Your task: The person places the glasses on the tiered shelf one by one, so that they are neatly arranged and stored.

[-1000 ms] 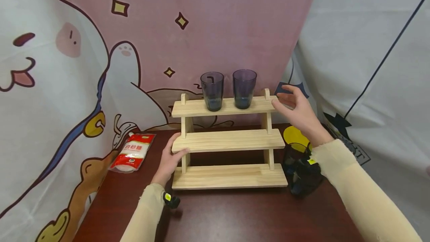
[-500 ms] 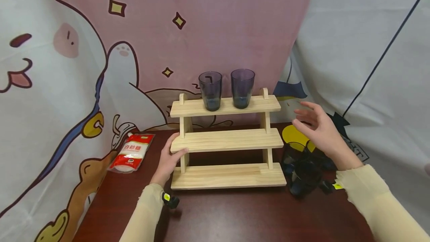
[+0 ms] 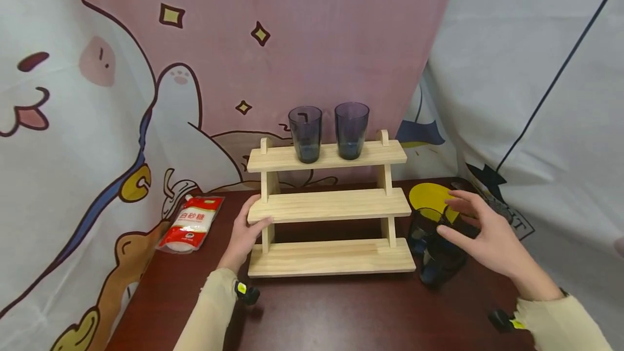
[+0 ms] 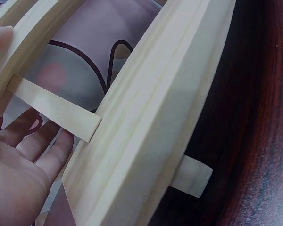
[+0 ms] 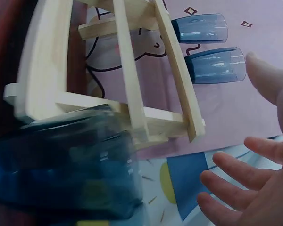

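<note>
A three-tier wooden display shelf (image 3: 329, 206) stands on the table. My left hand (image 3: 245, 234) grips the left end of its middle board, thumb on top; in the left wrist view the fingers (image 4: 42, 146) reach behind the side strut. Two dark tinted glasses (image 3: 306, 140) stand upright, side by side, on the top board. To the right of the shelf is a cluster of dark glasses (image 3: 436, 261), partly overlapping. Just above and right of them is my right hand (image 3: 494, 240), fingers spread and loosely bent, holding nothing. In the right wrist view a dark glass (image 5: 66, 165) looms blurred and close.
A red and white sugar bag (image 3: 191, 223) lies at the table's left side. Behind the dark glasses is a yellow round thing (image 3: 428, 197). A printed cloth (image 3: 312, 42) hangs right behind the shelf, and another drapes the right side.
My right hand has moved from beside the top board's right end, right and down to the dark glasses. My left hand keeps its grip on the shelf; the two glasses above stay put.
</note>
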A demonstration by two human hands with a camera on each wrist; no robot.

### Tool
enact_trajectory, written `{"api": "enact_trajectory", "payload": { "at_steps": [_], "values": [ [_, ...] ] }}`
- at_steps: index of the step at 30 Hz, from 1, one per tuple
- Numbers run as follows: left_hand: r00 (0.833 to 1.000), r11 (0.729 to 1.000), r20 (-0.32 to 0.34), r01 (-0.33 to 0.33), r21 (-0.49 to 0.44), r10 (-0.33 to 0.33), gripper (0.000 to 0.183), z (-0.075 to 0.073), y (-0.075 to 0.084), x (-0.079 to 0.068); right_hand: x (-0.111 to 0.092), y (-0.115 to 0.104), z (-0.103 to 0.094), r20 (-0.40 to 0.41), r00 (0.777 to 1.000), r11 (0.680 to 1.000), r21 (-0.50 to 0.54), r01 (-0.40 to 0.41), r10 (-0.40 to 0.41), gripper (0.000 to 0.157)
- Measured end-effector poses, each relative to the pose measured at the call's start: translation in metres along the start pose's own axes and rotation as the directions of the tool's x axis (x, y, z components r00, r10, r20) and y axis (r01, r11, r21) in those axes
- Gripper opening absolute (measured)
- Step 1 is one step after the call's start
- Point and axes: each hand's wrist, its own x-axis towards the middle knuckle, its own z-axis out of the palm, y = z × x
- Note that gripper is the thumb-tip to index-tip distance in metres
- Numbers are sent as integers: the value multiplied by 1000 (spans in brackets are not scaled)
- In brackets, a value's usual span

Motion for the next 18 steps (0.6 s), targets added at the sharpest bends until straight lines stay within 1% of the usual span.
{"api": "enact_trajectory", "payload": {
  "at_steps": [4,8,14,18],
  "values": [
    [1000,1000,-2,-10,0,10,70,1,0,0,-19,7,3,7,1000,999,-32,24,-24,82],
    [1000,1000,-6,-6,6,6,70,1,2,0,-34,13,7,11,999,997,-57,53,-52,85],
    [1000,1000,5,4,-13,-4,70,-1,1,0,-49,20,16,8,997,992,-99,78,-78,90],
    [1000,1000,6,12,-10,-12,69,0,0,-1,-57,24,24,13,998,990,-127,66,-65,93]
  ]
}}
